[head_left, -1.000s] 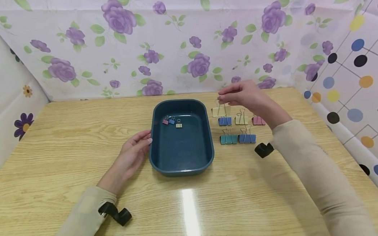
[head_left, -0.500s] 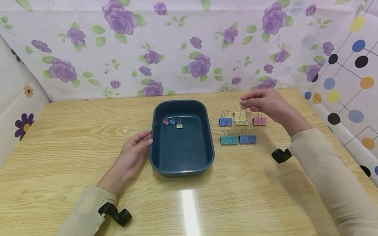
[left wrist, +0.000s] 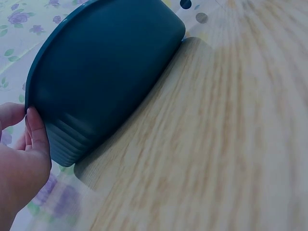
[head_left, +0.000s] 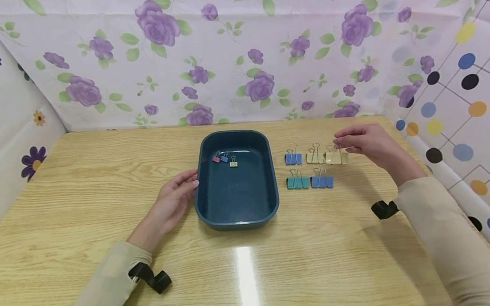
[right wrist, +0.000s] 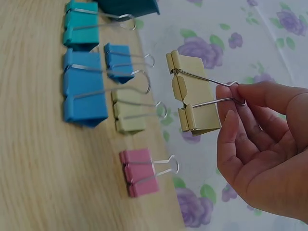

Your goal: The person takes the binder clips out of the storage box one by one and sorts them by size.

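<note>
My right hand (head_left: 371,147) pinches the wire handles of a large pale-yellow binder clip (right wrist: 197,94), which is raised over the table. In the head view that clip overlaps the pink binder clip (right wrist: 139,172) behind it. Beside it stand a smaller yellow clip (head_left: 314,157) and a blue clip (head_left: 293,159). A teal clip (head_left: 298,182) and a larger blue clip (head_left: 322,181) form the nearer row. My left hand (head_left: 175,197) grips the left rim of a dark teal plastic bin (head_left: 237,224), thumb at the edge. Inside lie small pink (head_left: 216,159), blue (head_left: 224,158) and yellow (head_left: 233,164) clips.
The wooden table (head_left: 104,189) ends at a flowered cloth (head_left: 222,56) behind. A dotted cloth (head_left: 457,112) borders the right side. Black camera mounts (head_left: 150,277) sit on both sleeves.
My right hand has carried the large yellow clip from the back left of the clip group rightward and a little nearer, past the smaller yellow clip. The left hand holds its place on the bin.
</note>
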### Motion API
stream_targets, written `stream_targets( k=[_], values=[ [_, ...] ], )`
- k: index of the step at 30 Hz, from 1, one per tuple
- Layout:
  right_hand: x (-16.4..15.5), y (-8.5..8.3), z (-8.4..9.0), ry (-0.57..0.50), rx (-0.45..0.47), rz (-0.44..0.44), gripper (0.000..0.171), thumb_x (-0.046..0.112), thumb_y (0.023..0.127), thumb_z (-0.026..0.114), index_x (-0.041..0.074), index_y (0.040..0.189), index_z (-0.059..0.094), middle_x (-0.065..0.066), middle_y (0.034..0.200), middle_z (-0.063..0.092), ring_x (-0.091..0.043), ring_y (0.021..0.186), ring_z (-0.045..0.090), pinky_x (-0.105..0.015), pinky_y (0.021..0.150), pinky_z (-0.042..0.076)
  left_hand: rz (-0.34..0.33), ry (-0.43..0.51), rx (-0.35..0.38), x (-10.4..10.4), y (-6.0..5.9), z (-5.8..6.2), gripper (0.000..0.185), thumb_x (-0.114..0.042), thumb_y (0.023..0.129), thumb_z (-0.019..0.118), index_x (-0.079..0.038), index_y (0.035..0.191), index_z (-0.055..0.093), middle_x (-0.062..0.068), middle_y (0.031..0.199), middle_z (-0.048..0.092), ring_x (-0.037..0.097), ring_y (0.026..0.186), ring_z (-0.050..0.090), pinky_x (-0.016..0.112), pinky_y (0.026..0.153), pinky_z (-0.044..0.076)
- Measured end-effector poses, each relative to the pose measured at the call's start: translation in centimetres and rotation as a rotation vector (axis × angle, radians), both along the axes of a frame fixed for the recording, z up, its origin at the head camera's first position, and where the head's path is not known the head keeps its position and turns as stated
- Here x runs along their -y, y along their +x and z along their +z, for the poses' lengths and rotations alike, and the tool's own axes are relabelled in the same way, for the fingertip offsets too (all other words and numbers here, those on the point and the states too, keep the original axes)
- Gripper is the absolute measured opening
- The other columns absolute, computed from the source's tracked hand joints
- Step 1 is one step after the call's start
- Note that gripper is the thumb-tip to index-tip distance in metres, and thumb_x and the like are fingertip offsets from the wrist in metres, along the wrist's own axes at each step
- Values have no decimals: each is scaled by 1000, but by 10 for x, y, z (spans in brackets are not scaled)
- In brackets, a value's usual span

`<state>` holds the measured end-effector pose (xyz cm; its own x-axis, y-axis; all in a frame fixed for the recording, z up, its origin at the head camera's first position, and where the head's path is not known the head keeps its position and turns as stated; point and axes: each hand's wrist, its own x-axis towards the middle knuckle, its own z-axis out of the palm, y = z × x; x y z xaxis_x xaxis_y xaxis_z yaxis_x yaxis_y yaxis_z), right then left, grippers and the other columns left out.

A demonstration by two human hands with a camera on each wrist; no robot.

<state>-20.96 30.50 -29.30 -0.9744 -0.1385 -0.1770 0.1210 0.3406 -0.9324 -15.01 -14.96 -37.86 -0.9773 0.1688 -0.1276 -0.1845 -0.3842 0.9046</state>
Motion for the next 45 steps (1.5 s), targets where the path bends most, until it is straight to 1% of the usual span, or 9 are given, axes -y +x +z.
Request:
stream_targets(
  k=[3, 7, 10, 15, 18, 21, 27, 33, 45],
  values=[
    [-7, 3, -4, 12, 11, 1, 25, 17, 95, 64, 0, 114, 65, 3, 98, 70, -9, 90, 66, -23, 80, 53, 3, -1, 2, 0, 0, 0, 27, 4, 97, 50, 1, 124, 50, 4, 106, 59, 11, 95, 57, 21, 85, 48],
    [-16, 7, -12, 43, 32, 14, 36, 16, 96, 62, -9, 122, 58, 6, 96, 69, -8, 90, 65, -22, 81, 53, 4, 0, 6, 0, 1, 0, 27, 5, 97, 49, 1, 124, 49, 3, 106, 58, 11, 96, 57, 20, 86, 48],
    [-22, 9, -19, 58, 45, 21, 42, 18, 96, 62, -12, 125, 53, 4, 97, 69, -8, 90, 64, -22, 80, 53, 0, -4, 7, 0, 1, 0, 30, 5, 98, 49, 3, 127, 47, 4, 107, 57, 11, 97, 57, 21, 87, 48],
    [-29, 11, -32, 42, 59, 22, 38, 17, 96, 62, -11, 122, 57, 0, 98, 69, -10, 90, 64, -23, 79, 53, -5, -14, 10, 0, 2, -1, 34, 4, 98, 50, 5, 131, 43, 3, 108, 57, 11, 98, 56, 20, 88, 48],
    [-32, 11, -39, 34, 77, 21, 34, 15, 96, 62, -9, 120, 59, 0, 96, 69, -9, 88, 64, -24, 78, 53, 0, -14, 9, 0, 2, -1, 32, 4, 98, 50, 4, 129, 45, 3, 107, 58, 10, 97, 57, 20, 87, 48],
    [-33, 12, -43, 27, 95, 21, 35, 14, 96, 62, -10, 121, 58, 1, 95, 69, -10, 87, 65, -24, 78, 53, 3, -5, 5, 0, 2, -2, 29, 5, 98, 49, 2, 126, 48, 2, 106, 59, 11, 96, 57, 21, 86, 48],
    [-35, 13, -47, 1, 93, 25, 40, 12, 96, 61, -14, 125, 53, 0, 98, 69, -12, 90, 66, -23, 79, 53, 0, -4, -4, 0, 2, -1, 27, 5, 98, 49, 2, 125, 49, 3, 106, 59, 11, 95, 58, 21, 85, 48],
    [-37, 14, -51, 4, 99, 58, 43, 10, 98, 58, -18, 127, 46, 2, 98, 68, -8, 91, 65, -23, 83, 52, -4, -12, -14, -1, 2, 0, 30, 4, 97, 50, 4, 127, 47, 3, 106, 58, 11, 96, 57, 21, 86, 48],
    [-39, 16, -56, -10, 114, 97, 47, 9, 97, 59, -20, 130, 42, 4, 98, 67, -6, 93, 64, -23, 85, 52, 4, -7, -13, 0, 1, -1, 30, 5, 97, 49, 4, 127, 46, 2, 106, 58, 11, 97, 57, 21, 87, 47]
  ],
)
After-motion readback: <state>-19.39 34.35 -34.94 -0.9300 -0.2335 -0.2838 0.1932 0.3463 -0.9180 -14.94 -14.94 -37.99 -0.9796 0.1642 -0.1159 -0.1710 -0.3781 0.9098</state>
